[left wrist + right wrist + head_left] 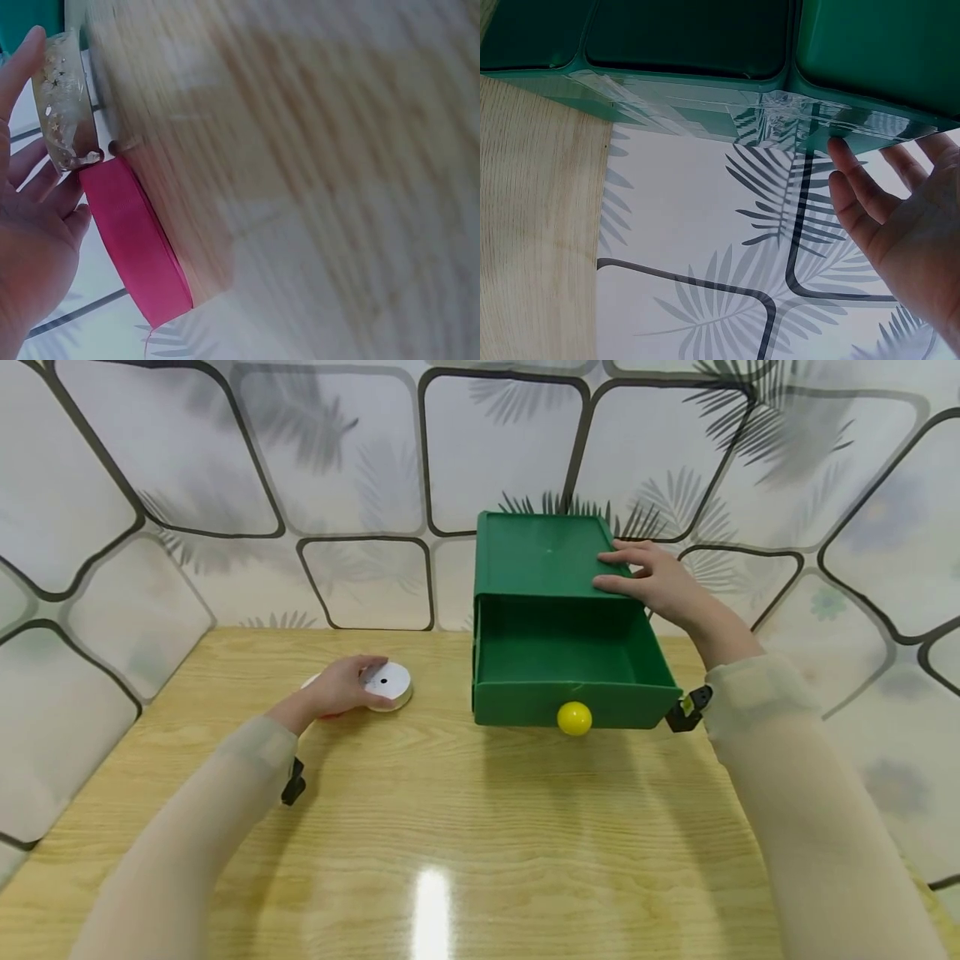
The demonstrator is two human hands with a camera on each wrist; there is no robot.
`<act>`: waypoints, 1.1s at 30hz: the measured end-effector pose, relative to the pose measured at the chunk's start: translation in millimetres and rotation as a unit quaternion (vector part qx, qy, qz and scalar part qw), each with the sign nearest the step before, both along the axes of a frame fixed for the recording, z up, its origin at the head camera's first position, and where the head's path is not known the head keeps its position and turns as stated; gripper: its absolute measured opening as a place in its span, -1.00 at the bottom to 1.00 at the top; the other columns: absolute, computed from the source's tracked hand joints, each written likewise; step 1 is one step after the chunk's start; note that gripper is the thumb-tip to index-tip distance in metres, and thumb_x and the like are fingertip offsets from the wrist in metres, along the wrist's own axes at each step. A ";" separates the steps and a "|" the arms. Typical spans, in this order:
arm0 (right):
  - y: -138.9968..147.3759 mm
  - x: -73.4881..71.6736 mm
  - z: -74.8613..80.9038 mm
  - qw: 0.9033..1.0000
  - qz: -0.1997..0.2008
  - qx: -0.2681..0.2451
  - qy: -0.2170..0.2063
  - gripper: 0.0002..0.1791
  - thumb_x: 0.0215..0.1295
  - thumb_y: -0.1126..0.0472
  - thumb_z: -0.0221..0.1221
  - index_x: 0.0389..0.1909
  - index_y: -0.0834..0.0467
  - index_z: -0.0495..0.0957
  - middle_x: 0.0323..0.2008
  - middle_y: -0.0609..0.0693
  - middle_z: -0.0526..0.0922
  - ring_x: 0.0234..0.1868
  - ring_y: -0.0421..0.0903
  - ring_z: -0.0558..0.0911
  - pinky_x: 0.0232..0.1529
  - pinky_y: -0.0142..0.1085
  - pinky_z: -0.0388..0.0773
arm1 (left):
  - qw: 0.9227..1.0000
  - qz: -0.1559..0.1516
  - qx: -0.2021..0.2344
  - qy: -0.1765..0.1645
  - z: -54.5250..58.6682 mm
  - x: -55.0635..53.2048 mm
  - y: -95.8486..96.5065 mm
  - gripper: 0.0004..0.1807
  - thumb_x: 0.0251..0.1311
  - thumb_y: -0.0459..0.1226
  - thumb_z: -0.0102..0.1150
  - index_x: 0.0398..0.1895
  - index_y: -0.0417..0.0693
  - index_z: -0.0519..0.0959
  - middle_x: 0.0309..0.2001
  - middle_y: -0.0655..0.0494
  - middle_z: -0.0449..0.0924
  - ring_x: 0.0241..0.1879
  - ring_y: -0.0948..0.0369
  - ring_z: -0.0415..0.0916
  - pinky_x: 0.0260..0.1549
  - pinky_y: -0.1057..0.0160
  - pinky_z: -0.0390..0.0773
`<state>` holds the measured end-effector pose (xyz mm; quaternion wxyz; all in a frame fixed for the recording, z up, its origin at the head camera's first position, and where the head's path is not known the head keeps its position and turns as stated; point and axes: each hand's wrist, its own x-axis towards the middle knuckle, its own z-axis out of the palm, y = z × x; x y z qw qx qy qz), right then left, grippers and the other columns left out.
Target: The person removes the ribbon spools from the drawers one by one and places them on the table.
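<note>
My left hand pinches a white-sided ribbon spool between thumb and fingers. In the left wrist view this spool's ribbon looks sheer, with small gold stars. Right beside it stands a pink-red ribbon spool, mostly covered by the hand in the head view. A green box with its drawer pulled out stands right of centre; the drawer has a round yellow knob and nothing shows inside. My right hand rests at the box's top right edge, fingers spread, fingertips against its taped side.
A light wood-grain table lies under everything. Behind it and along both sides rises a pale wall covering with dark outlines and leaf prints. Black wrist devices are worn below both sleeves' cuffs.
</note>
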<state>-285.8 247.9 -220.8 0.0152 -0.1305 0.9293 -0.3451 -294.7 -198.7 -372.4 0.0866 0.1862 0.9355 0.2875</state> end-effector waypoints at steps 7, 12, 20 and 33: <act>0.2 0.0 -0.2 1.000 0.001 -0.002 0.006 -0.27 0.37 -0.10 0.13 0.44 0.16 0.24 0.53 -0.01 -0.07 0.30 0.31 0.20 0.21 0.21 0.23 | 1.000 -0.005 0.001 -0.015 -2.5 0.3 0.3 -0.04 0.02 -0.08 0.47 0.41 -0.31 0.23 0.37 -0.30 0.22 0.36 -0.15 0.13 0.28 -0.09 0.15; -0.2 -0.3 0.4 1.000 0.000 -0.002 0.005 -0.27 0.37 -0.11 0.13 0.44 0.16 0.24 0.53 -0.01 -0.07 0.31 0.32 0.19 0.21 0.21 0.23 | 1.000 -0.006 0.004 -0.015 -3.0 1.1 -0.1 -0.04 0.02 -0.08 0.47 0.42 -0.31 0.22 0.37 -0.30 0.22 0.36 -0.14 0.14 0.28 -0.09 0.14; 0.4 -0.7 -1.0 1.000 -0.001 -0.004 0.001 -0.26 0.36 -0.12 0.13 0.45 0.14 0.23 0.53 -0.03 -0.08 0.31 0.31 0.19 0.21 0.21 0.23 | 0.999 -0.004 0.030 -0.027 3.4 5.9 -2.1 -0.04 0.03 -0.10 0.47 0.43 -0.28 0.20 0.36 -0.31 0.23 0.34 -0.14 0.17 0.27 -0.09 0.16; 0.6 -0.6 -1.7 1.000 0.001 -0.006 0.001 -0.26 0.36 -0.13 0.14 0.45 0.13 0.23 0.53 -0.04 -0.08 0.33 0.31 0.16 0.23 0.22 0.19 | 0.996 -0.010 0.083 0.027 23.8 30.9 -10.7 -0.14 0.09 -0.08 0.43 0.42 -0.19 0.27 0.37 -0.19 0.28 0.37 -0.11 0.14 0.28 -0.14 0.11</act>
